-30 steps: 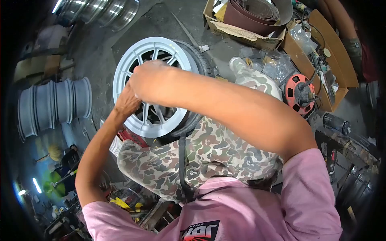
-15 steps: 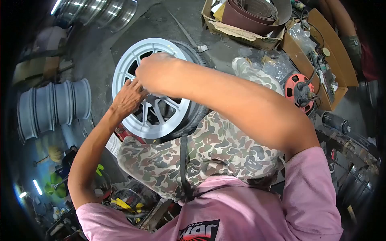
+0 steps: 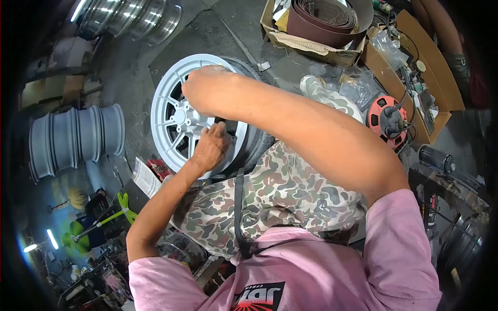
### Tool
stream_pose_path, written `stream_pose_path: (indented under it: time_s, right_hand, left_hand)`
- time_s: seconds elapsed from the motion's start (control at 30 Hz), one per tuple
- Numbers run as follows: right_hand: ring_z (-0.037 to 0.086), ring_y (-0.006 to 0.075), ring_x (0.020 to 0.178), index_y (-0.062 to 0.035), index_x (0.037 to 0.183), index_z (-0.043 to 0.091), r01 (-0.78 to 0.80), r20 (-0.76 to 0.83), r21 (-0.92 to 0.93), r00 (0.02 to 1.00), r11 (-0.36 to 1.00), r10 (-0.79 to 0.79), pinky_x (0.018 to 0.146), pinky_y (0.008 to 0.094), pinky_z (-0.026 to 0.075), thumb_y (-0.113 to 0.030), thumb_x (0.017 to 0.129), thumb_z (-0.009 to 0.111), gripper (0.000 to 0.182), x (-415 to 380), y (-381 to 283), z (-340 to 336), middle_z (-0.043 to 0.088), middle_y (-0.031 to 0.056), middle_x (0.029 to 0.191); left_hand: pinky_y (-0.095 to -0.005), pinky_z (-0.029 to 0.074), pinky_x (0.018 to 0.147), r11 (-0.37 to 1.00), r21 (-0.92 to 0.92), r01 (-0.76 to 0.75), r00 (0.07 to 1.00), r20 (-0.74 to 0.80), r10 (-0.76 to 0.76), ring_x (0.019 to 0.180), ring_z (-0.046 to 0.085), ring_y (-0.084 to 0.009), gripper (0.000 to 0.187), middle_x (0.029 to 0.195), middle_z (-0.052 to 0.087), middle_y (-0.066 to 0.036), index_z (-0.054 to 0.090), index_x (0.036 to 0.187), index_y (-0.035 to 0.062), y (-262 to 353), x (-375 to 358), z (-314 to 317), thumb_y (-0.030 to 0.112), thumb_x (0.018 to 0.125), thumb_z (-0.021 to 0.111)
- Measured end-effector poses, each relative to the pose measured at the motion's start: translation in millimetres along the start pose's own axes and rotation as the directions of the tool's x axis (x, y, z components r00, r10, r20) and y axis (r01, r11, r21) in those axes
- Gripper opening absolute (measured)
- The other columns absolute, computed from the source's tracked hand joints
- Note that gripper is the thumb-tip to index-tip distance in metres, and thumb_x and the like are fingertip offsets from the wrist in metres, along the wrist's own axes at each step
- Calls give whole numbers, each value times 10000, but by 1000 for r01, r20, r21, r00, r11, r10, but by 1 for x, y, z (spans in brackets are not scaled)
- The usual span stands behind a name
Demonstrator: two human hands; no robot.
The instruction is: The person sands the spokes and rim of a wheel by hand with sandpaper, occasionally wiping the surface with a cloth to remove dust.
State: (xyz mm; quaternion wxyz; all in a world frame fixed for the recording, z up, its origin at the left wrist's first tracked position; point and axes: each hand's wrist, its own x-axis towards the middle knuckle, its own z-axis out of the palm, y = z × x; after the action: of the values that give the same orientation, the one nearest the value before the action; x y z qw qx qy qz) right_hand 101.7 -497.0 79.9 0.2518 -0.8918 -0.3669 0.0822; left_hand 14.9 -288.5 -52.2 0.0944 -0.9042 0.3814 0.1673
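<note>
A grey multi-spoke wheel rim (image 3: 176, 122) lies face up on a black tyre (image 3: 259, 142) in front of my camouflage-clad knees. My left hand (image 3: 210, 147) is at the rim's near right side, fingers curled into a gap between spokes by the lip. My right hand (image 3: 205, 85) hovers over the rim's far right part with its back toward the camera. Its fingers are hidden underneath, so I cannot see whether it holds anything. My right forearm crosses over the tyre.
Several grey rims (image 3: 78, 137) stand stacked at the left, polished rims (image 3: 124, 15) at top left. A cardboard box of sanding belts (image 3: 321, 23), an orange cable reel (image 3: 386, 119) and a tool box (image 3: 423, 78) sit right. Another person's arm (image 3: 456, 57) reaches in at top right.
My left hand has moved from the rim's left spokes across to its near right side. The right hand stays over the rim's far part, shifted slightly right.
</note>
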Motion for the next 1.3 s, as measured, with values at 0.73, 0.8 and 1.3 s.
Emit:
stream_pose_path:
  time_s: [0.73, 0.8, 1.3]
  right_hand:
    - [699, 363, 920, 13, 944, 731, -20, 49, -3, 999, 1000, 20, 837, 436, 554, -251, 867, 663, 284, 0, 9, 9, 714, 213, 947]
    - [698, 364, 916, 17, 936, 729, 7, 43, -26, 999, 1000, -6, 835, 438, 554, -252, 867, 664, 286, -1, 5, 13, 714, 212, 941]
    - [700, 366, 895, -5, 958, 725, 77, 72, -26, 995, 997, -75, 830, 444, 554, -241, 854, 665, 264, -2, -3, 24, 711, 209, 919]
  left_hand:
    - [-463, 435, 741, 726, -652, 219, 887, -177, -426, 827, 534, -408, 334, 918, 472, -239, 671, 1140, 9, 26, -21, 22, 245, 1016, 470]
    - [-474, 439, 746, 693, -657, 297, 858, -134, -495, 834, 539, -422, 329, 935, 485, -252, 678, 1126, 3, 35, -17, 30, 239, 1011, 478]
    - [-504, 447, 686, 522, -727, 446, 617, -172, -768, 768, 543, -454, 231, 895, 508, -285, 696, 990, -39, 108, -2, 3, 147, 953, 564]
